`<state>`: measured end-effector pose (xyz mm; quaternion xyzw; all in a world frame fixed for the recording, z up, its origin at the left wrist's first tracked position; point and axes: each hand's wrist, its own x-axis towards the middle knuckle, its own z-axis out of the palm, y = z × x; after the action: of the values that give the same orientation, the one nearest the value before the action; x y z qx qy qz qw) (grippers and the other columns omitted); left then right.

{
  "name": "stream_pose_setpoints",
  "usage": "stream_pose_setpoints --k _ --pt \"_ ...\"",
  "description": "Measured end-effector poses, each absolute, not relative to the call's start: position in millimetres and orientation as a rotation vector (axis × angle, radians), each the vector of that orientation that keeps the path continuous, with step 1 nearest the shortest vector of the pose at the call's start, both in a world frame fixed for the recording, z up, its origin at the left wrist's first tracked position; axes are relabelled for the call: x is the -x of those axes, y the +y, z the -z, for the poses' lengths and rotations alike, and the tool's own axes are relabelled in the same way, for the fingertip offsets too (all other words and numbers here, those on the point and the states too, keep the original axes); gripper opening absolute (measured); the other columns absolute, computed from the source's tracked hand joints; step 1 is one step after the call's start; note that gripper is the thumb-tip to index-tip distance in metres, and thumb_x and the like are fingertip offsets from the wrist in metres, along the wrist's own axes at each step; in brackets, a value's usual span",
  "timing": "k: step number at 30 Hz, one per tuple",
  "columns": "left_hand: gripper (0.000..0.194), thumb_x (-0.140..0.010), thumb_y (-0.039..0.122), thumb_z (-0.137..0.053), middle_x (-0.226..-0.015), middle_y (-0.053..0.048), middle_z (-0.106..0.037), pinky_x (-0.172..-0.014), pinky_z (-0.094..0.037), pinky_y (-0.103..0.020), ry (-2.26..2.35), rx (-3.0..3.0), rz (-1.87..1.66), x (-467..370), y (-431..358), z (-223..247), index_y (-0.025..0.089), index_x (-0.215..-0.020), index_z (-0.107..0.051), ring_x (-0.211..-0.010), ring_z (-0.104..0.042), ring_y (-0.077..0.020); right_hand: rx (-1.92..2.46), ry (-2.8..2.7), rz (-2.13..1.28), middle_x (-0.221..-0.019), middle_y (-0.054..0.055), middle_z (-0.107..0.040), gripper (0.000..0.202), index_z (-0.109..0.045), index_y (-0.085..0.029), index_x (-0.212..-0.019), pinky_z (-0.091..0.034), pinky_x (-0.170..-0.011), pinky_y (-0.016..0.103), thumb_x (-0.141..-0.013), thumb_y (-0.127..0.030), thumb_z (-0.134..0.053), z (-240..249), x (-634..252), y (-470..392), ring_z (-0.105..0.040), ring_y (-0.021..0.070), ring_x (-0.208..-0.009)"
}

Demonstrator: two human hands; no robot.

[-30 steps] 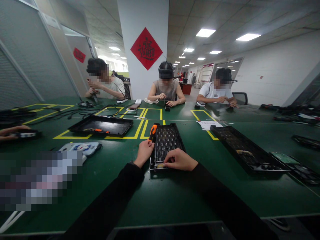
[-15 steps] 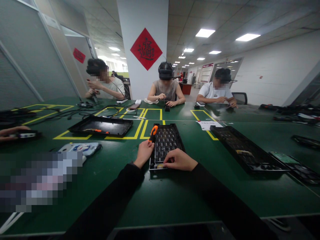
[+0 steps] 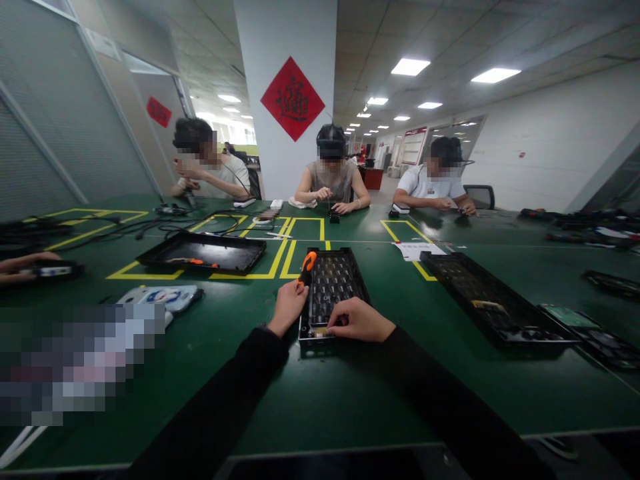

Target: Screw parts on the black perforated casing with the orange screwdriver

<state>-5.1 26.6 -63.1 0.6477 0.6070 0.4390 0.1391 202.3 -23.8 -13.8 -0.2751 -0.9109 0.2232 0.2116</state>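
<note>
On the green table in front of me lies a black keyboard-like casing with rows of small raised parts. My left hand is at its left edge, fingers wrapped round an orange and black screwdriver whose handle points up and away. At the near end, my right hand has its thumb and fingers pinched together beside a small yellowish part. Whether those fingertips grip that part or something smaller is too small to make out.
A black tray with orange-handled tools lies at the left, a long black casing at the right. A bagged item is at the near left. Three people sit across the table; another person's hand shows far left.
</note>
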Motion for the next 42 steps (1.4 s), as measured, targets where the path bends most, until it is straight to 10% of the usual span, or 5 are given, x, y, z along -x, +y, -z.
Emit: stream_pose_setpoints --k 42 --pt "0.030 -0.072 0.025 -0.047 -0.048 0.006 -0.032 -0.049 -0.022 -0.022 1.722 -1.862 -1.299 3.7 23.8 58.9 0.018 -0.052 -0.026 -0.048 -0.029 -0.0078 0.754 -2.540 -0.585 -0.073 0.002 -0.064 0.018 -0.069 -0.015 -0.081 -0.036 -0.056 0.020 -0.076 -0.031 -0.063 13.4 -202.7 -24.0 -0.050 0.0089 -0.060"
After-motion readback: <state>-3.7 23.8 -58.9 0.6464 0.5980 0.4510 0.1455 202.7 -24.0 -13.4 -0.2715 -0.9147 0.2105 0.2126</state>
